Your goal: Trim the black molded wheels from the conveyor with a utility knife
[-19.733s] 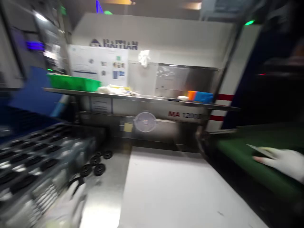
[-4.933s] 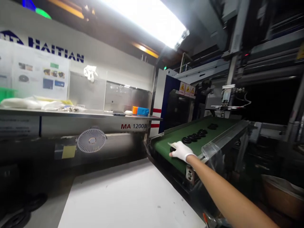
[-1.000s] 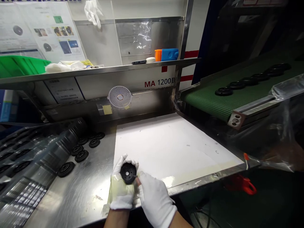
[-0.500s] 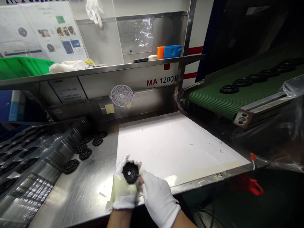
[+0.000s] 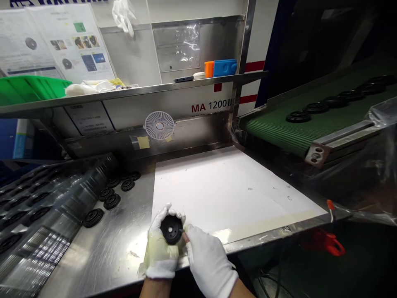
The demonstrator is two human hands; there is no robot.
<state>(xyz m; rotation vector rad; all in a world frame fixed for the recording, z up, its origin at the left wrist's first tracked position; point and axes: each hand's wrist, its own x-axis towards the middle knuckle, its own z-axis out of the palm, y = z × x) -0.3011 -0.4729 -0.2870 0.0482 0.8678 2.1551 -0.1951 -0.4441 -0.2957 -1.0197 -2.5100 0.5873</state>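
Left hand: the left hand (image 5: 161, 252), in a white glove, is curled around a black round part (image 5: 171, 229) and holds it face up.
Right hand: the right hand (image 5: 211, 260), also gloved, is curled, with its fingertips touching the right edge of the part. I cannot tell if it is pinching something small there.
Where the part is: just above the near edge of the desk (image 5: 102, 256), beside the corner of the white sheet (image 5: 229, 190).
What changed: a few seconds ago the right hand was far out on the green belt (image 5: 279, 136). Now both hands are close in, together on one part.
Last second: almost nothing moved. The grip looks the same, so the hands are busy at the part's edge.
Belt: more black parts (image 5: 298, 116) lie on it in a row.
Left side: loose black parts (image 5: 111, 201) lie on the desk next to the trays (image 5: 31, 215).
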